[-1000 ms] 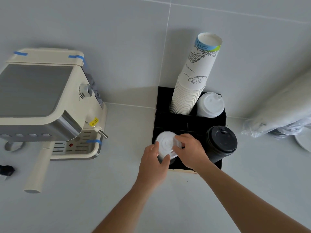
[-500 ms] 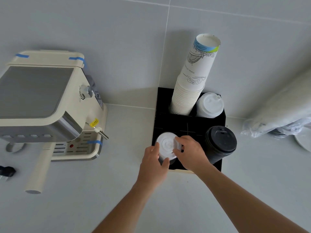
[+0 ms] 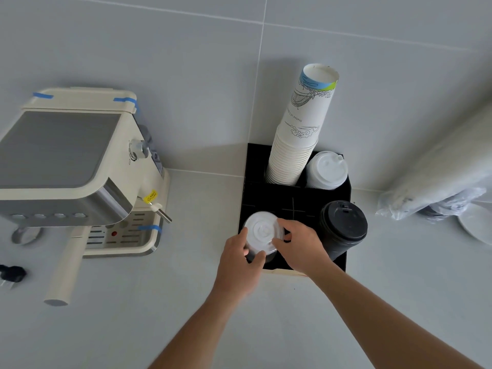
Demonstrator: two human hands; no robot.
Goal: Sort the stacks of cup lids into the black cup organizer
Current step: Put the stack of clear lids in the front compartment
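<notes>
At the front-left slot of the black cup organizer [image 3: 269, 193], the left hand [image 3: 238, 265] and right hand [image 3: 299, 247] together grip a stack of clear lids [image 3: 261, 233], seemingly seating it; next, likely a careful release.

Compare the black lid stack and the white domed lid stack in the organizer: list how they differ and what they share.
Colour: the black lid stack is dark; the white domed lid stack is white. Place: the black stack sits in the front right slot of the organizer, the white one at back right beside the paper cups. Neither is touched by a hand. Both stand upright, sip-hole tops up.
</notes>
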